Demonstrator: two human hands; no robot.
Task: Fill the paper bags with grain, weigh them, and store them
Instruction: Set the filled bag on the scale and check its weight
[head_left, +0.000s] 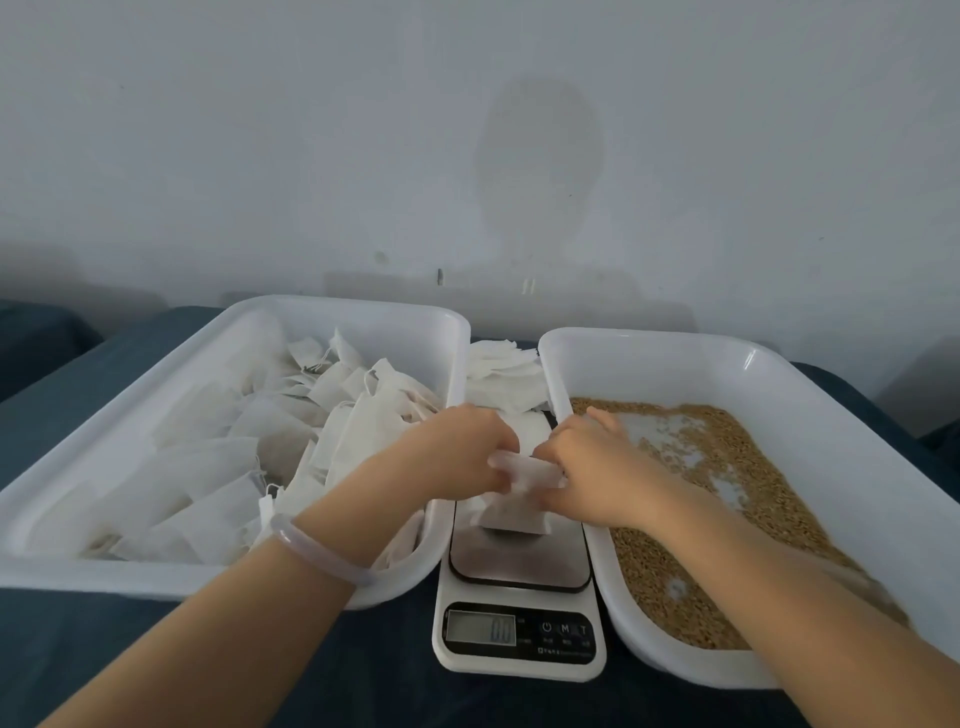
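In the left half of the frame, a big white tray (332, 306) is heaped with pale paper bags (218, 467). Its near right corner crowds the hands' working space. An equal tray (649, 340) on the right holds the grain (727, 499), spread thin enough that bare plastic shows in patches. I'd expect loose kernels like that to run and scatter at any tilt. Both trays sit on a dark blue cloth (156, 665).

Low in the centre, wedged between the trays, is the scale (519, 654). Its display looks like zero, though it's blurred. Behind it, a loose stack of flat bags (504, 369) lies in the gap.

The left hand (457, 447), with a pale bangle (317, 551) on the wrist, and the right hand (597, 467) meet over the scale's platform. Their fingers are curled in, pinching the top of one small paper bag (524, 483). I can't tell whether its base touches the platform.

The bag looks light, limp and easily torn. It is best held at the mouth, as it is now, and kept upright.
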